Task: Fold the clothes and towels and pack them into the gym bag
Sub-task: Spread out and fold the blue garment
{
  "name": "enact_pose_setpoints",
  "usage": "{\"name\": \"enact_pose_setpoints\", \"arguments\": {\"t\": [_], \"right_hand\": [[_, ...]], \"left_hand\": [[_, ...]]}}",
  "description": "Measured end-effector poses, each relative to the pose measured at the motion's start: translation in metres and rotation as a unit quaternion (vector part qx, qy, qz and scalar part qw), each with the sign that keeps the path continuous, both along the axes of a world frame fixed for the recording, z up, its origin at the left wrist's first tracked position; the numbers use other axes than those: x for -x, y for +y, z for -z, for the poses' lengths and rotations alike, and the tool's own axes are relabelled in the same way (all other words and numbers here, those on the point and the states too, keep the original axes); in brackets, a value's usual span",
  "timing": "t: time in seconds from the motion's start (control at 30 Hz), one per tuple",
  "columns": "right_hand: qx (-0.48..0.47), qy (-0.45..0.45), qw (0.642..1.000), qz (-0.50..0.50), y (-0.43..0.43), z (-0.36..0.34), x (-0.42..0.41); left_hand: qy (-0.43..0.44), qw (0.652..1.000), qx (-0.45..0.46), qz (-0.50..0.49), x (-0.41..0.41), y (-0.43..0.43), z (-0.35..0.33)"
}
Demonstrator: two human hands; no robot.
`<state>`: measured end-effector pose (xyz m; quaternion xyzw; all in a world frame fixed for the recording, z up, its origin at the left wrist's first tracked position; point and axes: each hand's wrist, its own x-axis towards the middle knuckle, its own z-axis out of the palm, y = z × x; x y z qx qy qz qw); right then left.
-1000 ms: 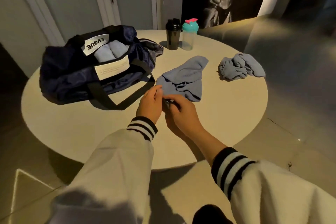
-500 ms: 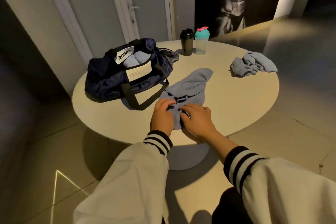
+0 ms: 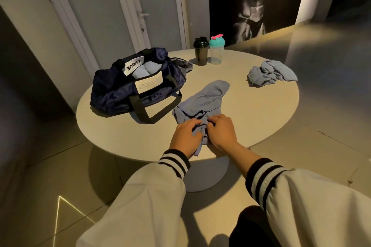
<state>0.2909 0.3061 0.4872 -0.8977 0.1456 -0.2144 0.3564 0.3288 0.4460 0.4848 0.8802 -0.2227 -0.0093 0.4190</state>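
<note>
A blue towel (image 3: 204,100) lies rumpled on the round table (image 3: 251,114), its near end at the table's front edge. My left hand (image 3: 185,136) and my right hand (image 3: 221,133) both grip that near end, fingers curled into the bunched cloth. To the left stands the open navy gym bag (image 3: 124,90) with rolled light-blue cloths (image 3: 142,71) showing in its mouth. A second crumpled blue cloth (image 3: 269,73) lies at the table's right side.
A black shaker bottle (image 3: 200,51) and a clear one with a teal lid (image 3: 216,49) stand at the table's far edge. The bag's black strap (image 3: 152,112) loops onto the table by the towel. A door (image 3: 128,6) is behind the table.
My hands moved from beside the towel onto its near end and now gather the cloth. The view has pulled back from the table.
</note>
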Motion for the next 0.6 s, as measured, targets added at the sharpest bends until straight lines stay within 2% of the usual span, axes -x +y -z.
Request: {"name": "enact_pose_setpoints", "arguments": {"t": [0.1, 0.2, 0.37, 0.47, 0.6], "right_hand": [[-0.066, -0.046, 0.993, 0.086, -0.001, -0.001, 0.009], [-0.011, -0.075, 0.988, 0.135, 0.001, -0.004, 0.015], [0.14, 0.014, 0.989, -0.036, 0.008, 0.004, 0.016], [0.146, 0.026, 0.988, -0.035, 0.007, 0.006, 0.014], [0.149, 0.025, 0.987, -0.062, 0.005, -0.002, 0.017]], "left_hand": [[-0.054, 0.997, -0.049, 0.018, 0.0, 0.0, 0.003], [-0.074, 0.994, -0.083, -0.02, -0.003, 0.004, 0.004], [-0.11, 0.973, -0.149, -0.135, 0.003, 0.007, 0.0], [-0.132, 0.961, -0.228, -0.089, 0.008, 0.008, 0.004], [-0.078, 0.976, -0.202, -0.022, 0.006, 0.017, 0.002]]}}
